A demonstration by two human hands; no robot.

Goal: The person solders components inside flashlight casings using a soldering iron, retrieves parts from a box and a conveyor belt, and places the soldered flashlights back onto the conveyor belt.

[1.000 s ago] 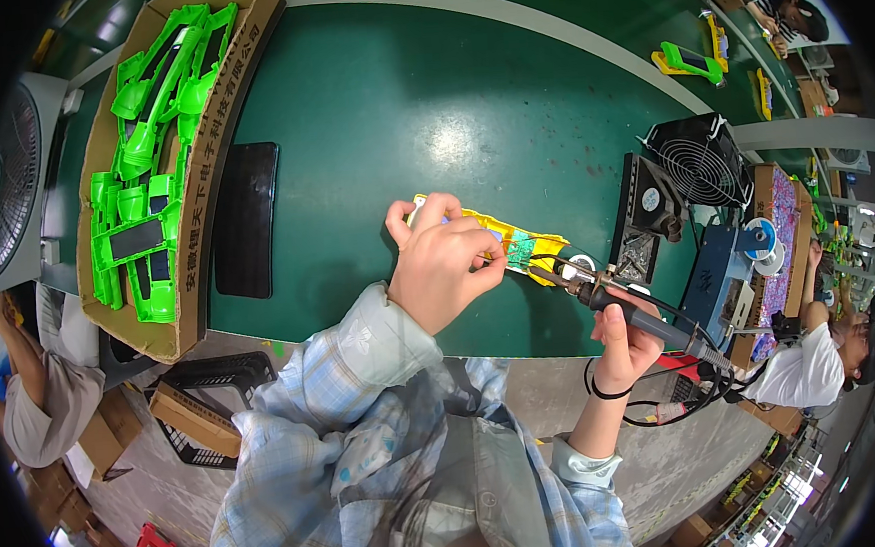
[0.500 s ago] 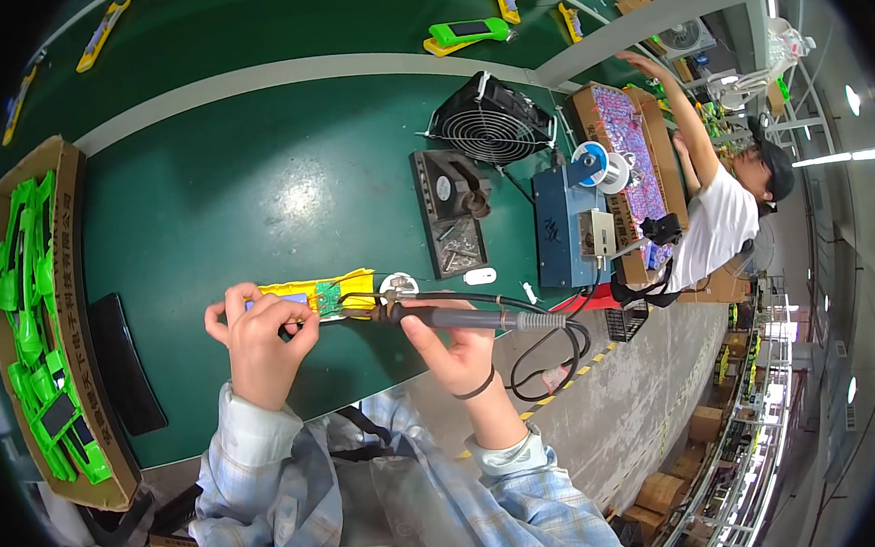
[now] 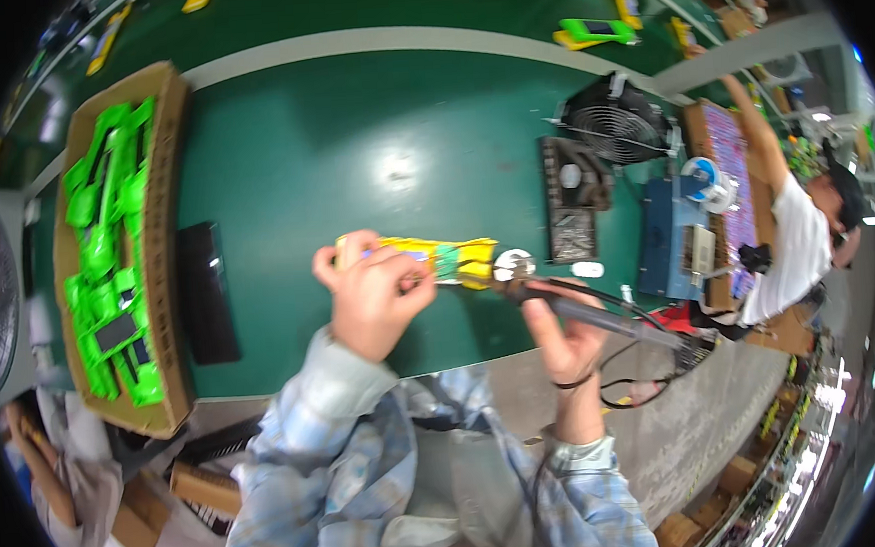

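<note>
Right hand (image 3: 570, 341) is closed around the handle of a soldering iron (image 3: 610, 315), its front end by the right end of a yellow casing (image 3: 474, 261). Left hand (image 3: 374, 292) has its fingertips drawn together over the casing's left part; whether they clamp it or something thin, I cannot tell. The casing lies near the front edge of the tabletop (image 3: 282, 183), its green circuit board (image 3: 446, 261) exposed. Good handling calls for a steady casing, fingertips clear of the hot end and a slack cable. Farther left, print on the carton (image 3: 164, 250) of green shells (image 3: 100, 244) is too blurred to read.
</note>
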